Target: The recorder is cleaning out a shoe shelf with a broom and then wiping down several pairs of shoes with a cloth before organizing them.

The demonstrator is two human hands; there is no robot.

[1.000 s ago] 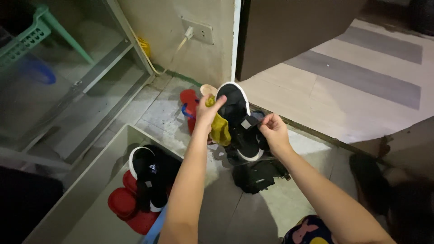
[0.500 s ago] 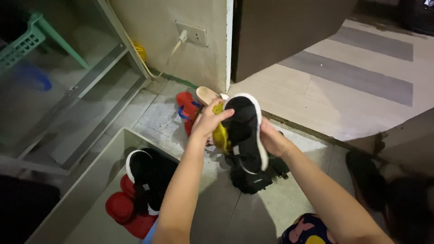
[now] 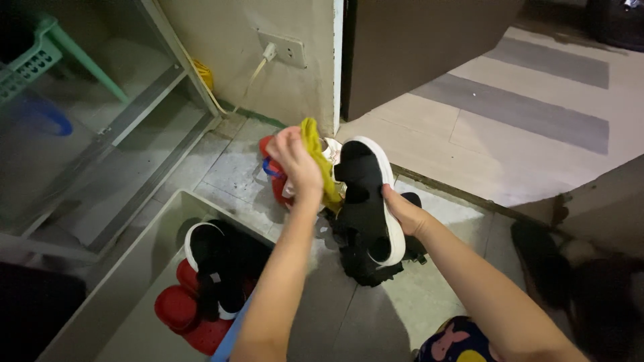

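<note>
At the far left a pale green plastic basket (image 3: 30, 50) with a slotted lattice side sits on a glass-fronted metal shelf frame (image 3: 137, 110). Below it, a shallow light-coloured box (image 3: 127, 281) with straight walls holds a black sandal with a white sole edge (image 3: 211, 265) lying on top of rounded, smooth red clogs (image 3: 181, 312). On the rough plastered wall a rectangular grey socket plate (image 3: 290, 50) carries a white plug, its pale cable running down toward a yellow coil in the corner. The left hand (image 3: 295, 161) is raised above the floor, its fingers curled tight around a soft, crumpled yellow cloth (image 3: 318, 161), which drapes from the fist down against the shoe beside it. Behind that hand, on the mottled grey floor tiles (image 3: 231, 167), lies a red slipper with a blue strap (image 3: 274, 171), partly hidden. The black sandal with a thick white sole (image 3: 367, 198) is held up in the air between the two hands, tilted, with its dark footbed and broad straps facing the camera. The right hand (image 3: 406, 214) grips it from the right edge, thumb on the white rim and the other fingers wrapped out of sight behind. Under it a heap of black strapped footwear (image 3: 369, 261) rests on the floor. To the right, smooth beige and grey striped flooring (image 3: 523, 114) begins at a raised step.
</note>
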